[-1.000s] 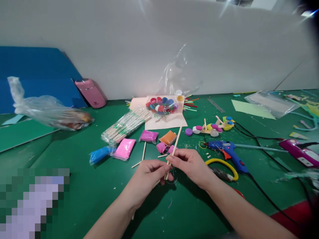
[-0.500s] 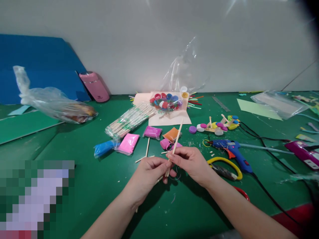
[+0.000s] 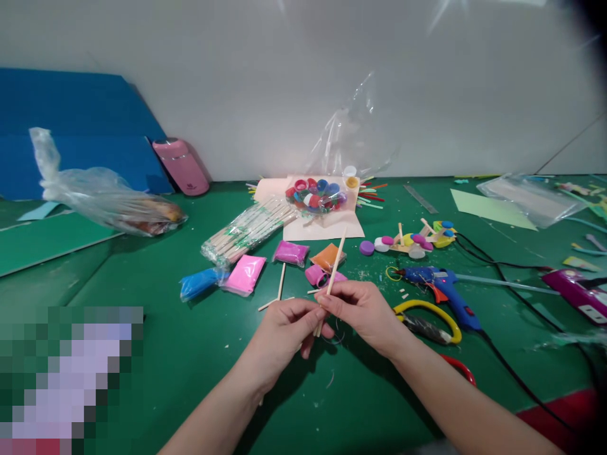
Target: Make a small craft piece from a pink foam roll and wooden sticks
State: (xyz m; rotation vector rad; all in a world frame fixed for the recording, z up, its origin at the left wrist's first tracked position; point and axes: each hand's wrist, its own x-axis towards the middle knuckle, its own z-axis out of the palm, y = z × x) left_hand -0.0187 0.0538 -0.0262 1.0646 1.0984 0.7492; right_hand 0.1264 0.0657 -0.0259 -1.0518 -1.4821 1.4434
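In front of me a thin wooden stick (image 3: pixel 337 260) leans up and away, pinched between my two hands. My left hand (image 3: pixel 287 325) closes thumb and fingers round its lower end, where a second stick seems to lie against it. My right hand (image 3: pixel 360 309) grips it just above, fingertips touching the left hand's. Beyond them lie a pink bottle cap (image 3: pixel 314 275) and an orange clay packet (image 3: pixel 325 256). Cut stick pieces (image 3: pixel 281 282) rest on the table to the left, close to a purple packet (image 3: pixel 291 253).
Right of my hands lie yellow-handled pliers (image 3: pixel 450 318) and a blue glue gun (image 3: pixel 434 281) with its cord. Behind it sits a small stick-and-cap model (image 3: pixel 417 242). Bagged sticks (image 3: pixel 249 227), bottle caps (image 3: pixel 315 194), a pink flask (image 3: pixel 183 167) and a knotted plastic bag (image 3: pixel 102 193) stand further back.
Both hands keep their hold on the stick. The left fingers below it have shifted slightly, and the stick's upper end has tipped a little left.
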